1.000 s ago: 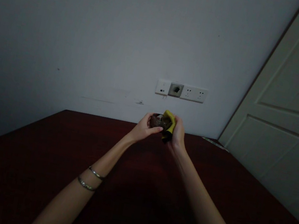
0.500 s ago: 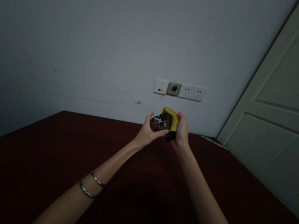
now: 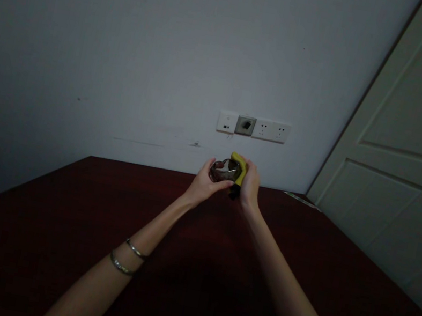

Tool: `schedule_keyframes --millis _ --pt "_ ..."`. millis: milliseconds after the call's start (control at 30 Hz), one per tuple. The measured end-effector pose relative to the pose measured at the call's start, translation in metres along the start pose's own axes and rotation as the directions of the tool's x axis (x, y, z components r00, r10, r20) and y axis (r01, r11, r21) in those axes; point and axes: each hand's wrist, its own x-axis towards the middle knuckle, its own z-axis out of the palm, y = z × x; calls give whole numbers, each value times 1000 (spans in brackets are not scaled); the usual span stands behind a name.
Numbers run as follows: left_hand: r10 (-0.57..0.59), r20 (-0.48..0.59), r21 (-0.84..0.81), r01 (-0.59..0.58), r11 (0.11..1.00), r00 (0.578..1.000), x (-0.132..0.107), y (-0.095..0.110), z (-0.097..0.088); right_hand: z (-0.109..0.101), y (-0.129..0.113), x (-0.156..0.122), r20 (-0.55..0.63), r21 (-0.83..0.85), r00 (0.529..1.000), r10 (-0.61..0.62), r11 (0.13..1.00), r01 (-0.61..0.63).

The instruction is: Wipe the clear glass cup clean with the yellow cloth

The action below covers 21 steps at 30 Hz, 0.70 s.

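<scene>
Both of my arms reach forward over a dark red table (image 3: 37, 236). My left hand (image 3: 204, 184) is closed around a small dark glossy object (image 3: 222, 170), held up near the table's far edge. My right hand (image 3: 250, 186) is closed on a yellow cloth or sponge (image 3: 237, 164) with a dark underside, pressed against the right side of that object. The dim light hides what the dark object is. Two thin bangles (image 3: 128, 257) circle my left forearm.
A white wall rises behind the table, with a row of sockets and a switch (image 3: 253, 127) just above my hands. A pale panelled door (image 3: 412, 177) stands at the right. A thin light strip (image 3: 301, 199) lies at the table's far right edge.
My hands have stayed together at the same spot. The yellow cloth has shifted slightly over the dark object, and my right hand has turned a little against it.
</scene>
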Motion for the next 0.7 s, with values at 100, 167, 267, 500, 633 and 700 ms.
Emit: schedule_keyframes --millis 100,167,267,500,633,700 --pt "41 -14 18 -41 999 999 4 2 -3 5 2 -9 -36 -28 997 -62 998 61" --pt "57 -26 36 -56 998 998 4 4 -5 8 3 -14 -38 -16 997 -67 998 67" --pt "60 -40 55 -58 997 997 4 4 -7 10 4 -15 -30 11 999 -35 999 36" --pt "24 160 -19 -21 1000 987 5 -1 -15 0 7 -1 24 46 997 75 996 -76" --pt "50 245 29 -59 998 968 8 6 -20 -4 7 6 86 40 988 125 991 -129" --pt "74 285 107 -109 988 956 9 9 -23 -5 9 8 108 24 984 139 990 -142"
